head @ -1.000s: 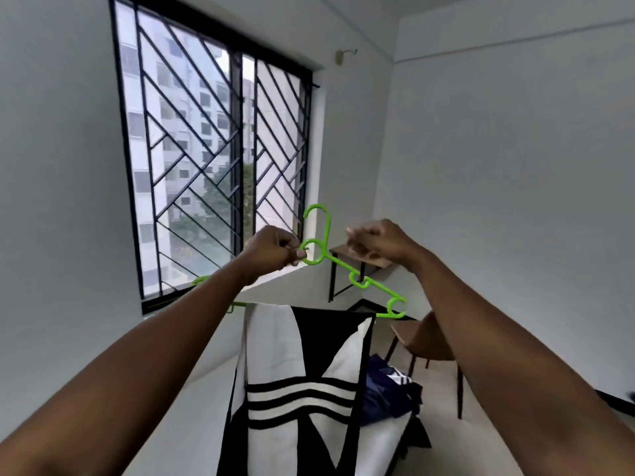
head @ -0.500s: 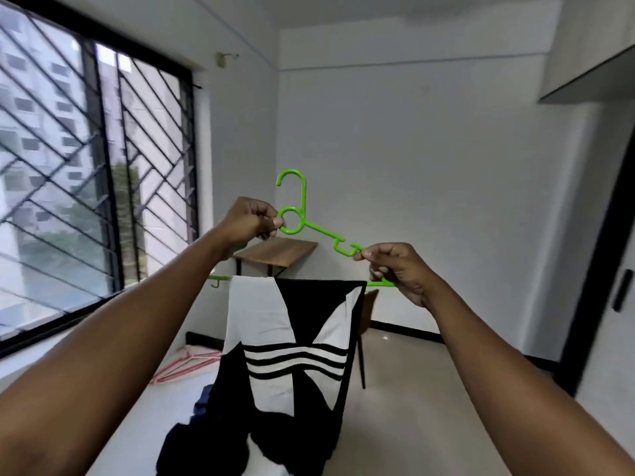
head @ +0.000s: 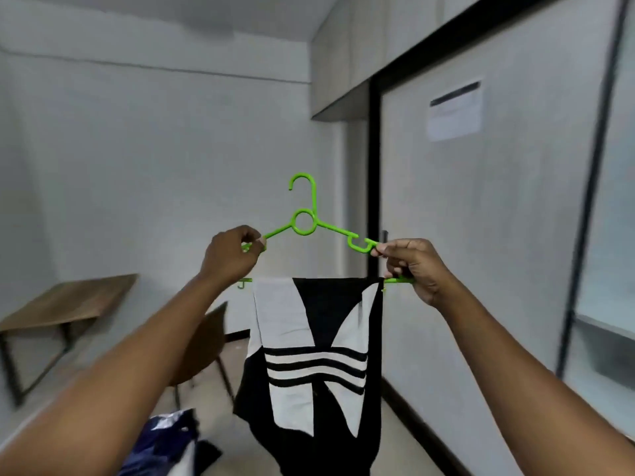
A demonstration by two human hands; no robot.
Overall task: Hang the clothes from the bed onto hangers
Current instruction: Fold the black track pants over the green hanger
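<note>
**Figure. Loaded hanger held in the air at chest height, head view.** The green hanger is upright, its hook uppermost, and carried between both hands. The left hand pinches the left sloping arm between thumb and curled fingers. The right hand pinches the right arm just beyond the small notch hook, and its lower fingers curl about the end of the bottom bar.

The black-and-white garment is folded over that bar. It hangs straight down between the two hands and touches nothing below. More dark blue clothing lies in a heap at the lower left; what it rests on cannot be told. A wooden counter fixed to the wall and a chair stand behind the left forearm. No rail or rod is in view.

*Handling.* The hanger appears to be thin moulded plastic. It is probably light, stiff enough to bear one garment, and liable to flex at the arm ends. The garment is soft and limp, and only its fold over the bar holds it in place. On smooth plastic it would likely slide towards whichever end dips, so the bar is best kept level. For one-handed carrying or hooking, the ring at the neck or the stem under the hook seems the soundest hold, since the load then hangs directly beneath the hand.
</note>
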